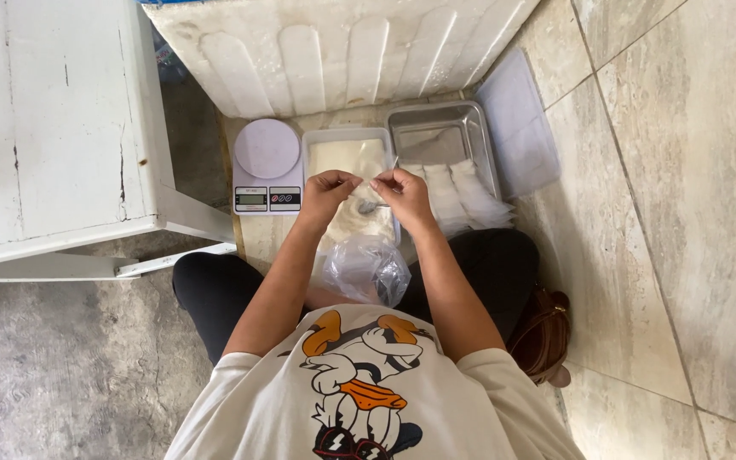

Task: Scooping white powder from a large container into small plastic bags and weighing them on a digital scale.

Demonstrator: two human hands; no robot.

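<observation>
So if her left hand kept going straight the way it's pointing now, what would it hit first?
The left hand points away from the body, so it would probably first meet the white tub of pale filling just ahead, then the white ribbed box. Depth is hard to judge from above.

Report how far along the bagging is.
Done: filled bags lie in the steel tray. In hand: left hand and right hand pinch a small bag over the tub. Left: white paste remains in the tub.
</observation>
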